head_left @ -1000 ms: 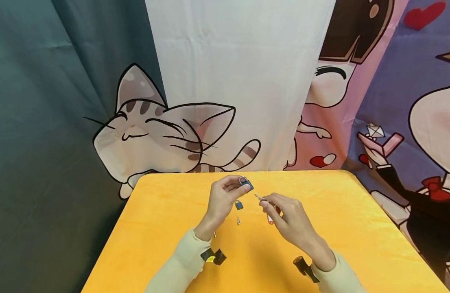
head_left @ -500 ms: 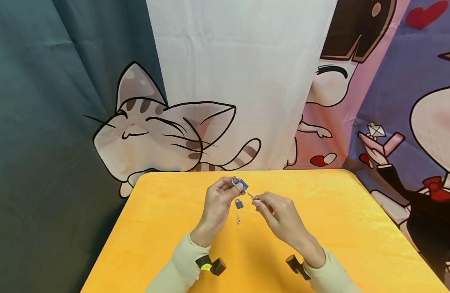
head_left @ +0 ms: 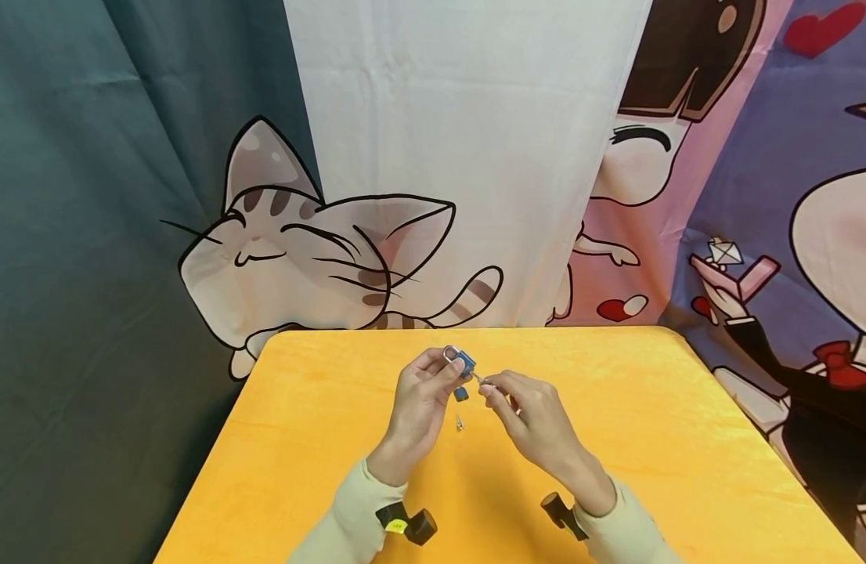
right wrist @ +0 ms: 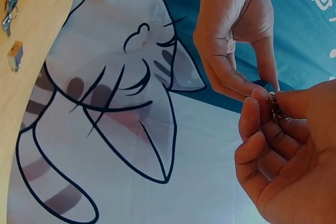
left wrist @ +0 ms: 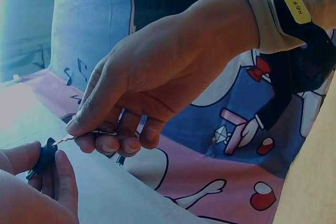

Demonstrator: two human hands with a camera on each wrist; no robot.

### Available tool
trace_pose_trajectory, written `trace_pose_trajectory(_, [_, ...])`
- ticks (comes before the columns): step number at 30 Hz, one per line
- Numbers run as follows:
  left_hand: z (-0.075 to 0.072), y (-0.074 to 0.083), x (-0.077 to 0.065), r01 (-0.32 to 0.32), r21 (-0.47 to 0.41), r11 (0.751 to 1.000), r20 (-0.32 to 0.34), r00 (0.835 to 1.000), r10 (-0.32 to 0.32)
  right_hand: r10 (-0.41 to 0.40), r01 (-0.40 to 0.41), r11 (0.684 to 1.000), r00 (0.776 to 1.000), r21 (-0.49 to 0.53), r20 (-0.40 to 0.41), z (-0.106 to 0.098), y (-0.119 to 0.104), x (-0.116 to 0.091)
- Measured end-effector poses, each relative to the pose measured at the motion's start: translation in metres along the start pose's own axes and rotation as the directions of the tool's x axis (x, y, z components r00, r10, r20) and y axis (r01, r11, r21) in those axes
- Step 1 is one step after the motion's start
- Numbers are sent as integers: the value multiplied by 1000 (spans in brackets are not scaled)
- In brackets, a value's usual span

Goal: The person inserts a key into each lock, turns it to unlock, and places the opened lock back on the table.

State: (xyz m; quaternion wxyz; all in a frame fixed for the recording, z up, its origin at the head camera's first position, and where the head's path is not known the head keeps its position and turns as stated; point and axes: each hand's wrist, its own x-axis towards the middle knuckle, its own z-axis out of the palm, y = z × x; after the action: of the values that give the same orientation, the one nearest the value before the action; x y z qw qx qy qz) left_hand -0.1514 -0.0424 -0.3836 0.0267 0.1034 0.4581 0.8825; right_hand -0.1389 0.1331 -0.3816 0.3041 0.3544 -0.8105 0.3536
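Observation:
In the head view my left hand (head_left: 419, 403) holds a blue padlock (head_left: 464, 363), its silver shackle turned up to the left. Facing it, my right hand (head_left: 535, 411) pinches a small metal key (left wrist: 64, 139) between thumb and fingers. The key's tip meets the padlock's underside in the left wrist view; whether it sits inside the keyhole I cannot tell. More metal pieces show in the right palm, partly hidden by the fingers. On the table below the hands lies a second blue padlock (head_left: 462, 394), partly covered by the held one.
A small bunch of keys (right wrist: 11, 3) lies on the yellow tabletop (head_left: 299, 439), nearer me than the second padlock. Behind the table's far edge hangs a printed cloth (head_left: 440, 117) with cartoon figures. Each wrist wears a black camera (head_left: 420, 526).
My right hand has moved left and brought the key from apart to the padlock. The left hand shifted slightly left and down, turning the padlock's underside towards the key.

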Motion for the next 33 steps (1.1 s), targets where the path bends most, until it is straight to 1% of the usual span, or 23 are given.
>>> trace_pose_trajectory(8, [-2, -2, -4, -62, 58, 996, 15, 998, 61, -10, 10, 1000, 1000, -5, 3, 1, 0, -1])
trace_pose_trajectory(19, [-1, -4, -7, -102, 113, 988, 8, 995, 102, -11, 11, 1000, 1000, -8, 3, 3, 0, -3])
trace_pose_trajectory(30, [2, -11, -9, -101, 156, 982, 10, 995, 101, -12, 12, 1000, 1000, -5, -27, 5, -2, -4])
trace_pose_trajectory(33, [2, -10, -10, -97, 174, 980, 22, 995, 94, -2, 2, 1000, 999, 19, -48, 7, -1, -5])
